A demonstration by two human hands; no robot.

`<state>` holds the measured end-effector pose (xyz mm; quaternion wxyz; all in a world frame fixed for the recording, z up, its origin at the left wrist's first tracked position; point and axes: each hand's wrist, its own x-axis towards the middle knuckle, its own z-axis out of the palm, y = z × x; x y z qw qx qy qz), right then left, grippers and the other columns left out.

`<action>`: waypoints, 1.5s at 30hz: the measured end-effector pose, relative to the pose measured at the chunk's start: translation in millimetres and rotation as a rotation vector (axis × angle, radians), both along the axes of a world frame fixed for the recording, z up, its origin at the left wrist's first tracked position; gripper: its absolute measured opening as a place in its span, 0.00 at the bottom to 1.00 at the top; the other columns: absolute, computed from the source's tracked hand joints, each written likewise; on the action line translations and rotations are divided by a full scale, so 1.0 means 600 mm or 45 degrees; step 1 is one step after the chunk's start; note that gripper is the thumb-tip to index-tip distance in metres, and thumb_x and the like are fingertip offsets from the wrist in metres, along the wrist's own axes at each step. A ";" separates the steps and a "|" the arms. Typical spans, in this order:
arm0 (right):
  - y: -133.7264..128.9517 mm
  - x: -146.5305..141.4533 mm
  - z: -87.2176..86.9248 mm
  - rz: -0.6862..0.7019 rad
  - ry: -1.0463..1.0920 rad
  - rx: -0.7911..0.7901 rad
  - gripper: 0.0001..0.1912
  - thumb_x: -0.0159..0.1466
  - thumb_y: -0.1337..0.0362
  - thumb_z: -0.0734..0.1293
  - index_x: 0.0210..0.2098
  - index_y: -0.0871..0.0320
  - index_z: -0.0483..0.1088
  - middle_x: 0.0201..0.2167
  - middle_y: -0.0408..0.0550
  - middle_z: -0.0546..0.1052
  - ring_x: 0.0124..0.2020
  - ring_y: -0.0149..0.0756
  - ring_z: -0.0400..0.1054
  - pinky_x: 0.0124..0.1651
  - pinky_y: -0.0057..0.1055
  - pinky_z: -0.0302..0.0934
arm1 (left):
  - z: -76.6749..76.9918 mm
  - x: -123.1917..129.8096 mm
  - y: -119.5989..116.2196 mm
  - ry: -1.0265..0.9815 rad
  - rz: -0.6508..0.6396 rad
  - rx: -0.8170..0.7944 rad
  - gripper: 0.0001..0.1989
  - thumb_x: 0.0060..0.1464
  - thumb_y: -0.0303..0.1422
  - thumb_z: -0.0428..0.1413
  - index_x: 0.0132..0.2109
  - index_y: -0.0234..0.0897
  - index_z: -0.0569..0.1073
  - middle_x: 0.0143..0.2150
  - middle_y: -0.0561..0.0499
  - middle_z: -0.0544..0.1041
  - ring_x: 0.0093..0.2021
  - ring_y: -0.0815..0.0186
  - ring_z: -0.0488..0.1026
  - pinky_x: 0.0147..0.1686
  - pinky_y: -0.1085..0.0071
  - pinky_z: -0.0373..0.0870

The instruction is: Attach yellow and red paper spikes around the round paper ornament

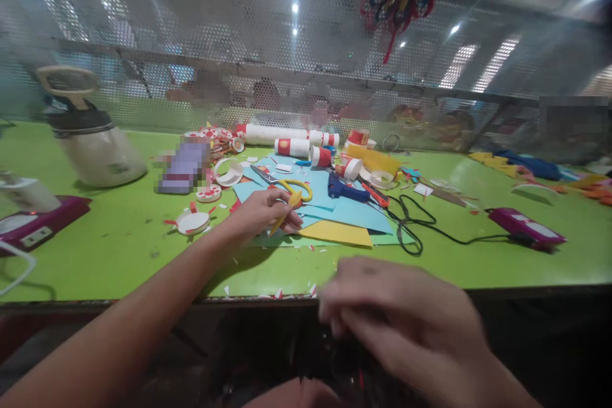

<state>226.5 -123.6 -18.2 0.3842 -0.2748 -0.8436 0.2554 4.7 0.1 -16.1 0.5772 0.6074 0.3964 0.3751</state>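
Note:
My left hand (273, 210) is closed on a small piece of yellow paper (279, 222), over the near edge of the coloured sheets. Just behind it lie yellow-handled scissors (299, 189) on blue paper (354, 211). Nearer the camera, my right hand (396, 306) is raised in front of the table's front edge, blurred, with its fingers curled together; whatever is between them, if anything, cannot be made out. A yellow sheet (335, 233) lies between the hands, farther back. A blue glue gun (348, 189) rests on the blue paper beside an orange-handled tool (377, 194).
On the green table (115, 255) stand a large jug (98, 146) and a phone (184, 167) at left. Paper cups (291, 147) lie at the back. A black cable (444, 231) runs to a purple power strip (528, 228) at right. White paper rings and scraps are scattered about.

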 end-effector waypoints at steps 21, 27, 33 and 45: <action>0.140 0.012 0.029 -0.290 -0.103 -0.518 0.12 0.64 0.59 0.60 0.36 0.60 0.72 0.30 0.46 0.74 0.30 0.31 0.67 0.32 0.27 0.61 | -0.010 0.003 0.007 0.001 0.058 -0.110 0.07 0.46 0.32 0.61 0.27 0.32 0.74 0.22 0.53 0.70 0.23 0.74 0.64 0.26 0.74 0.59; 0.166 -0.060 0.036 -0.354 0.156 -0.577 0.17 0.57 0.60 0.66 0.44 0.62 0.69 0.29 0.45 0.71 0.29 0.32 0.65 0.31 0.29 0.61 | 0.002 0.009 -0.016 0.007 -0.134 -0.097 0.10 0.43 0.37 0.62 0.27 0.32 0.75 0.20 0.56 0.67 0.22 0.73 0.60 0.26 0.73 0.56; 0.198 -0.101 0.032 -0.300 0.194 -0.543 0.13 0.56 0.62 0.66 0.39 0.62 0.70 0.24 0.42 0.68 0.24 0.29 0.61 0.28 0.28 0.58 | 0.012 -0.011 -0.027 0.075 -0.068 -0.045 0.13 0.46 0.39 0.59 0.24 0.33 0.71 0.19 0.55 0.68 0.20 0.72 0.61 0.25 0.72 0.58; 0.276 -0.123 -0.045 -0.300 -0.110 -0.299 0.06 0.53 0.71 0.68 0.31 0.63 0.75 0.23 0.43 0.72 0.25 0.29 0.62 0.28 0.26 0.57 | -0.032 -0.057 -0.081 1.039 -0.011 1.156 0.17 0.58 0.25 0.45 0.54 0.35 0.65 0.52 0.42 0.70 0.51 0.56 0.63 0.50 0.57 0.62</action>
